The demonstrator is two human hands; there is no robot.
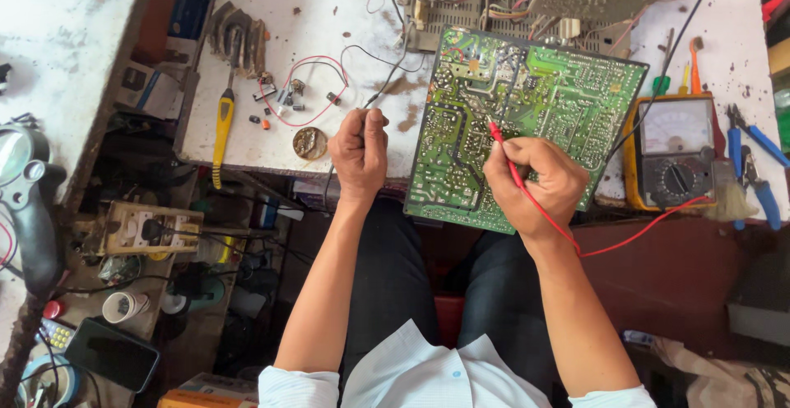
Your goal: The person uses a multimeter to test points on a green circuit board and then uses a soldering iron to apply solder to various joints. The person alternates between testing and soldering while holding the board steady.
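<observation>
- Your right hand [539, 186] pinched the red probe [504, 149], tip on the green circuit board [527, 120].
- Your left hand [360, 149] was fisted on a black probe [372, 99] at the board's nine o'clock.
- A yellow multimeter [675, 153] sat at three o'clock – loose wires [300, 87] at ten.

A white rectangular meter dial face [676, 126] in a yellow casing sits at 3 o'clock. At 7 o'clock lies a black rectangular phone screen [112, 354]; an orange flat box [206, 395] lies beside it.
</observation>
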